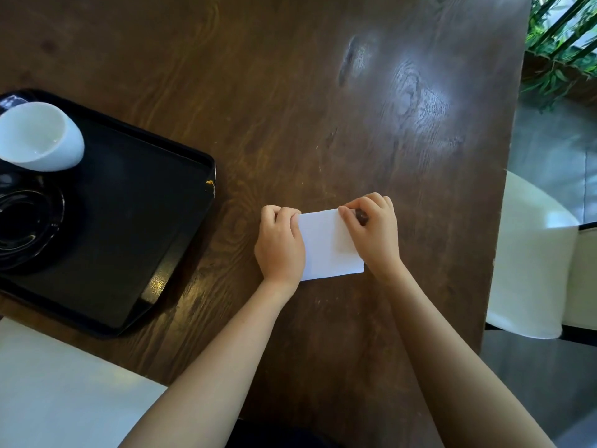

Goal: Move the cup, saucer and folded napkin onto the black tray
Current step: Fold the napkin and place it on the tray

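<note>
A white folded napkin (328, 245) lies flat on the dark wooden table (307, 108), right of the tray. My left hand (280, 245) pinches its left edge and my right hand (371, 232) pinches its top right corner. The black tray (135, 195) sits at the left. A white cup (38, 137) stands on the tray's far left part. A glossy black saucer (26, 226) rests on the tray just in front of the cup, partly cut off by the frame edge.
The right half of the tray's floor is bare. A white chair (529, 263) stands past the table's right edge, with green plants (562, 43) beyond. A pale surface (58, 392) fills the lower left corner.
</note>
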Demonstrator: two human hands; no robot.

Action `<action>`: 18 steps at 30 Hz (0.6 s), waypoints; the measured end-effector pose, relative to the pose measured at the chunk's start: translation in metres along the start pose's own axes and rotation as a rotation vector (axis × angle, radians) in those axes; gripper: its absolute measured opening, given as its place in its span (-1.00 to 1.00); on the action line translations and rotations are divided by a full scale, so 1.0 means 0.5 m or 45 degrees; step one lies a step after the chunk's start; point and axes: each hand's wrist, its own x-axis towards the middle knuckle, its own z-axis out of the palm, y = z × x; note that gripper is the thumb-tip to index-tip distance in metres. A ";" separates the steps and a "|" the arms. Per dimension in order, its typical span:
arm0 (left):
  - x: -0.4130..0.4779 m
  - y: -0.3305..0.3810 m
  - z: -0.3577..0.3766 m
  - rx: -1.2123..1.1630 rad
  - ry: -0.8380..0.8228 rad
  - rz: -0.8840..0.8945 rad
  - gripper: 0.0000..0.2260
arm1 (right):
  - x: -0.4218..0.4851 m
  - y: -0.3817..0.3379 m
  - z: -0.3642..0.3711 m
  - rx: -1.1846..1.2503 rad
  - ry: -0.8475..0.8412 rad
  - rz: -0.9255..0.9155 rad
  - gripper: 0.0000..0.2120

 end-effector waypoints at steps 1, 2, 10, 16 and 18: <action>0.000 0.001 0.000 0.006 0.003 -0.005 -0.79 | 0.001 0.000 0.000 0.000 0.000 0.006 -0.86; 0.000 0.002 0.001 0.016 0.005 -0.008 -0.79 | 0.003 0.000 0.000 0.000 0.003 0.009 -0.85; -0.002 0.007 0.002 0.125 0.007 0.008 -0.79 | 0.007 0.010 0.015 -0.055 0.016 -0.018 -0.82; -0.004 0.012 0.004 0.225 -0.001 0.023 -0.80 | 0.000 0.024 0.032 -0.097 0.050 -0.075 -0.94; -0.005 0.014 0.003 0.260 -0.013 0.043 -0.81 | -0.001 0.031 0.035 -0.119 0.041 -0.104 -0.92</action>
